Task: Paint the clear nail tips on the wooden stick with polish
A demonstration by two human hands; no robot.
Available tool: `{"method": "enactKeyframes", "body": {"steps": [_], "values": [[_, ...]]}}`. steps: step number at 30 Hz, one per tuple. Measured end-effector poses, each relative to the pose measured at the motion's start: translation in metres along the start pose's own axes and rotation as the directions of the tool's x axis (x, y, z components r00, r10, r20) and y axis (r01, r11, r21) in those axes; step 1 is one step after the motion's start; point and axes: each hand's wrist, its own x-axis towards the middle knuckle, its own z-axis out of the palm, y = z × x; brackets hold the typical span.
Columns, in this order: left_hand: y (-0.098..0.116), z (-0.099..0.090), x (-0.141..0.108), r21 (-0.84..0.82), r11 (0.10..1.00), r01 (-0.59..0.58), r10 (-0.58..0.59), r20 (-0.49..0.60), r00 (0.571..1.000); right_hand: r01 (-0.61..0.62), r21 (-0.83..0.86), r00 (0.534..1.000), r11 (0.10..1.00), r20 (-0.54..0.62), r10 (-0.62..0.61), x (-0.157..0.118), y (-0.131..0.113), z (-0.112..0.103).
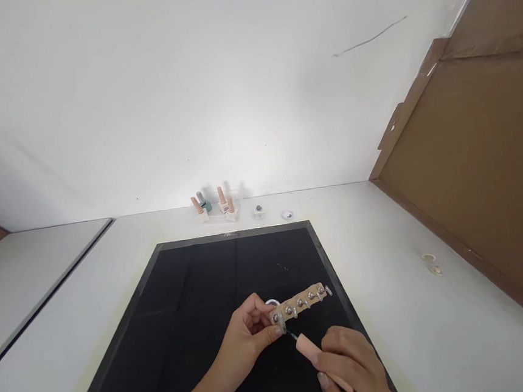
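Over the black mat, my left hand [237, 338] grips the near end of a tan strip [303, 300] between thumb and fingers. Small round metallic pegs run along the strip, and several clear, shiny pieces that look like false nail tips stick out from them. A nail polish brush [308, 347] with a pink cap handle is pinched in the fingers of my right hand [353, 362]. Its dark bristle end is at the clear nail tip [282, 323] beside my left thumb; whether they touch I cannot tell. Partly hidden behind the strip is a white ring-shaped thing [272, 303].
The black mat [197, 293] lies on a white table. Several nail polish bottles [230, 211] stand at the back by the wall, beside a small clear jar [258, 211] and a round white dish [287, 215]. Two small pale rings [428, 257] lie right, near a brown cardboard panel [479, 171].
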Motion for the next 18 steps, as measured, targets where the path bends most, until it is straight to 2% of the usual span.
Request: {"method": "enactKeyframes", "body": {"steps": [9,15,18], "values": [[0.0021,0.0018,-0.0009,-0.004,1.0,0.005,-0.005,-0.006,1.0,0.015,-0.022,1.0,1.0,0.019,-0.014,0.0035,0.001,0.0007],[0.0027,0.0017,-0.0006,0.023,1.0,-0.002,0.002,-0.003,1.0,-0.014,-0.071,0.999,0.997,-0.051,0.011,0.0051,0.0009,-0.0009],[0.0033,0.0017,-0.0006,0.017,1.0,-0.004,0.004,-0.008,1.0,0.001,-0.036,1.0,0.999,-0.024,-0.002,0.0052,-0.0011,-0.0015]]}}
